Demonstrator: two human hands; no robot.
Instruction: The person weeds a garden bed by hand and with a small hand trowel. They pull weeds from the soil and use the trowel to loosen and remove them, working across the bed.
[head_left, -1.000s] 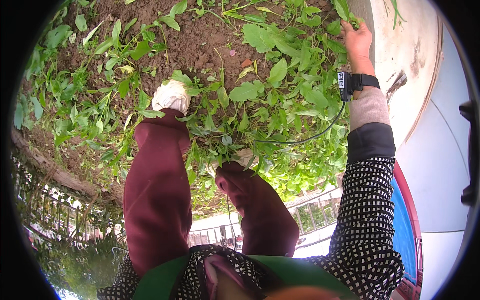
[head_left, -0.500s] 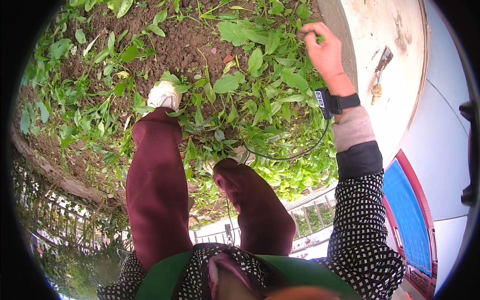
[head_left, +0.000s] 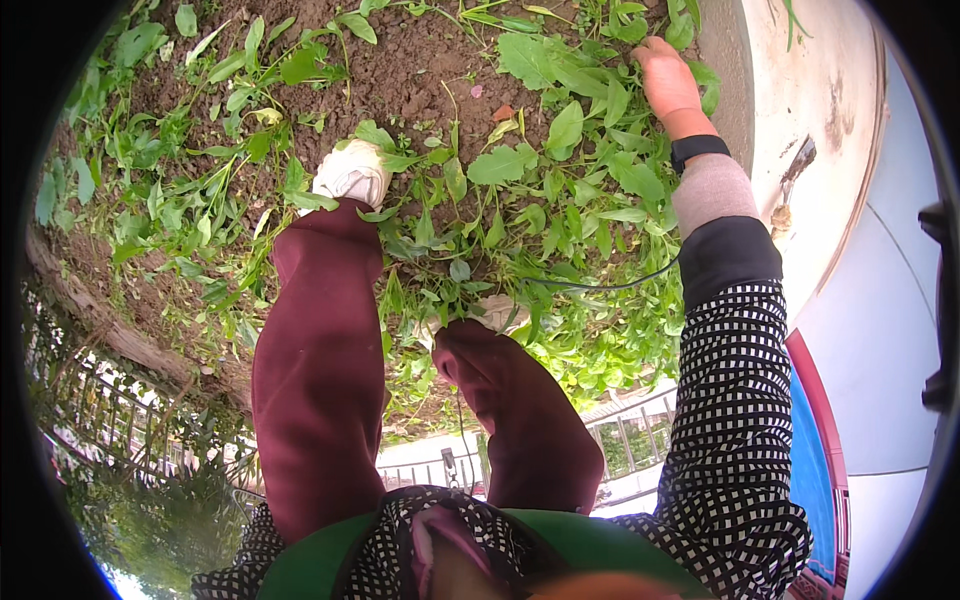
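My right hand (head_left: 668, 80) reaches down among the green weeds (head_left: 622, 105) beside the concrete edge of the planted bed. Its fingers are bent and pressed together, with the tips partly hidden by leaves. I cannot make out what they hold. A black strap (head_left: 697, 150) circles that wrist, and a thin dark cable (head_left: 610, 287) trails through the leaves below it. My left hand is out of sight. Broad-leaved plants (head_left: 503, 163) stand between my right hand and my shoe.
On the pale ledge (head_left: 775, 90) to the right lies a small hand tool (head_left: 798, 160) with a flat metal blade. A green blade of grass (head_left: 792, 25) rests farther up it. My white-covered shoe (head_left: 352, 172) stands on brown soil (head_left: 400, 75). A railing (head_left: 640, 430) runs behind me.
My right hand has lowered from above the bed's edge into the leaves. The bit of green seen at its fingers is no longer visible there. The view has shifted slightly.
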